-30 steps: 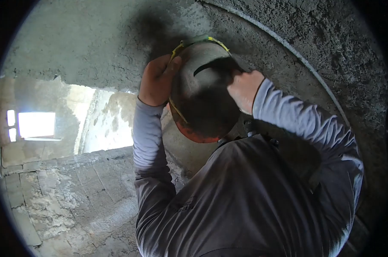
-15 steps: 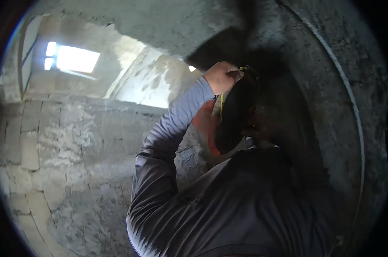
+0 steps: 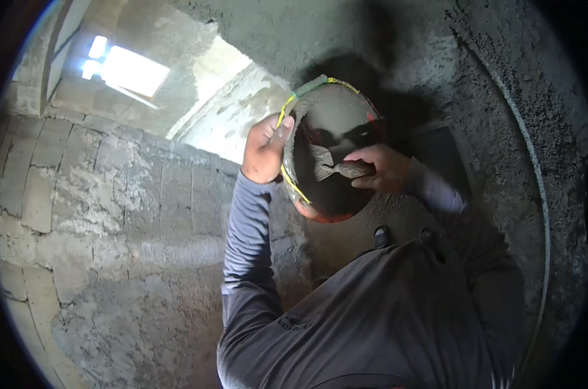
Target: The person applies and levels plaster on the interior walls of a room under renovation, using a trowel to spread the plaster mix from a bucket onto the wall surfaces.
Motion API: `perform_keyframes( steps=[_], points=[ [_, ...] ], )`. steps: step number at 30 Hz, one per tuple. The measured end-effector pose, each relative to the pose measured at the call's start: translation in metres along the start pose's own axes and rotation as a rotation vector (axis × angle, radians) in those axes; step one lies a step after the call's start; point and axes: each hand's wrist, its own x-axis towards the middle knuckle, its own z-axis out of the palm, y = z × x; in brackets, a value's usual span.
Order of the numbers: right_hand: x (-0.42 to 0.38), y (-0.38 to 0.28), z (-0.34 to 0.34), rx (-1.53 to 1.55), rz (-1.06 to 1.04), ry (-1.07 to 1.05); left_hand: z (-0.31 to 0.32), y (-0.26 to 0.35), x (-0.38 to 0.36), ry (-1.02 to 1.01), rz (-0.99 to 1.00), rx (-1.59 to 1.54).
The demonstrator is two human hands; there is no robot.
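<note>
A round bucket (image 3: 325, 216) with a reddish, mortar-smeared wall is in front of me, its mouth facing my head camera. Grey wet mortar (image 3: 338, 107) coats its inside, and part of the interior is in dark shadow. My left hand (image 3: 264, 153) is closed on the bucket's left rim, the thumb by the yellow handle (image 3: 298, 189), which has a grey-green grip section (image 3: 311, 85) at the top. In my right hand (image 3: 389, 170) is the handle of a small trowel (image 3: 322, 161). Its mortar-covered blade points left, over the bucket's mouth.
A rough cement-grey surface (image 3: 423, 39) lies beyond the bucket, with a pale line or cord (image 3: 534, 155) curving down the right. Bare block wall (image 3: 144, 194) stands at left, below a bright window opening (image 3: 137, 76). One shoe (image 3: 381, 236) shows below the bucket.
The bucket has turned so its mouth faces me. My left hand has moved left and down along it. The right hand, dark and obscured before, now shows clearly with the trowel.
</note>
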Motion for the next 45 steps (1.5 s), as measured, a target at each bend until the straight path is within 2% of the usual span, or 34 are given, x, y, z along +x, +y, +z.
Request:
perform_keyframes(
  steps=[1, 3, 4, 6, 8, 11, 13, 14, 15, 18, 19, 21, 23, 25, 27, 29, 30, 32, 35, 36, 38, 40, 41, 42, 43, 44, 45],
  points=[
    [0.001, -0.004, -0.001, -0.023, 0.008, 0.015, 0.007, 0.002, -0.001, 0.054, 0.104, -0.023],
    [0.002, -0.022, 0.005, -0.398, 0.169, -0.002, 0.003, -0.012, 0.005, 0.06, 0.039, -0.126],
    [0.005, -0.029, 0.007, -0.464, 0.225, 0.002, 0.004, -0.016, 0.007, 0.049, 0.057, -0.143],
    [0.002, -0.025, 0.019, -0.493, 0.255, 0.036, 0.005, -0.02, 0.008, 0.115, 0.096, -0.176],
    [-0.002, -0.02, 0.02, -0.525, 0.283, 0.069, 0.004, -0.026, 0.014, 0.078, 0.119, -0.208],
    [-0.013, -0.023, 0.012, -0.52, 0.189, 0.155, 0.0, -0.05, 0.024, 0.038, 0.113, -0.245],
    [-0.023, -0.042, -0.001, -0.619, 0.32, 0.201, -0.001, -0.056, 0.033, 0.074, 0.195, -0.251],
    [-0.031, -0.046, -0.008, -0.731, 0.241, 0.227, -0.002, -0.057, 0.037, 0.089, 0.2, -0.242],
    [-0.035, -0.053, -0.015, -0.751, 0.25, 0.241, -0.004, -0.058, 0.042, 0.078, 0.219, -0.254],
    [-0.043, -0.08, -0.029, -1.126, 0.202, 0.286, -0.007, -0.054, 0.054, 0.027, 0.133, -0.341],
    [-0.044, -0.087, -0.035, -1.135, 0.216, 0.296, -0.004, -0.046, 0.057, 0.012, 0.143, -0.348],
    [-0.048, -0.095, -0.049, -1.128, 0.255, 0.301, 0.003, -0.032, 0.063, -0.051, 0.071, -0.64],
    [-0.053, -0.097, -0.061, -1.157, 0.218, 0.312, 0.007, -0.03, 0.074, -0.078, 0.129, -0.69],
    [-0.059, -0.096, -0.066, -1.206, 0.203, 0.234, 0.012, -0.016, 0.078, -0.104, 0.11, -0.779],
    [-0.064, -0.098, -0.071, -1.216, 0.208, 0.257, 0.013, -0.01, 0.083, -0.101, 0.088, -0.801],
    [-0.064, -0.107, -0.089, -1.467, -0.014, 0.432, 0.015, -0.004, 0.089, -0.084, 0.082, -0.831],
    [-0.065, -0.116, -0.101, -1.597, -0.037, 0.433, 0.019, -0.001, 0.091, -0.06, 0.054, -0.864],
    [-0.069, -0.116, -0.128, -1.631, -0.108, 0.477, 0.027, 0.002, 0.1, -0.028, 0.061, -0.918],
    [-0.074, -0.103, -0.18, -1.643, -0.24, 0.564, 0.034, -0.025, 0.111, 0.018, 0.151, -0.787],
    [-0.075, -0.101, -0.197, -1.635, -0.277, 0.603, 0.039, -0.041, 0.116, 0.092, 0.251, -0.526],
    [-0.069, -0.092, -0.236, -1.611, -0.388, 0.677, 0.054, -0.035, 0.126, 0.208, 0.382, -0.275],
    [-0.056, -0.072, -0.272, -1.499, -0.541, 0.739, 0.063, -0.006, 0.112, 0.183, 0.156, -0.602],
    [-0.046, -0.065, -0.286, -1.434, -0.587, 0.764, 0.073, 0.003, 0.11, 0.201, 0.177, -0.609],
    [-0.034, -0.06, -0.299, -1.443, -0.612, 0.763, 0.084, 0.012, 0.108, 0.301, 0.119, -0.692],
    [-0.019, -0.057, -0.31, -1.378, -0.688, 0.851, 0.094, 0.018, 0.107, 0.396, 0.059, -0.778],
    [-0.005, -0.053, -0.321, -1.305, -0.76, 0.933, 0.101, 0.02, 0.104, 0.407, 0.074, -0.786],
    [0.009, -0.049, -0.332, -1.31, -0.779, 0.928, 0.105, 0.02, 0.101, 0.403, 0.058, -0.826]
  ],
)
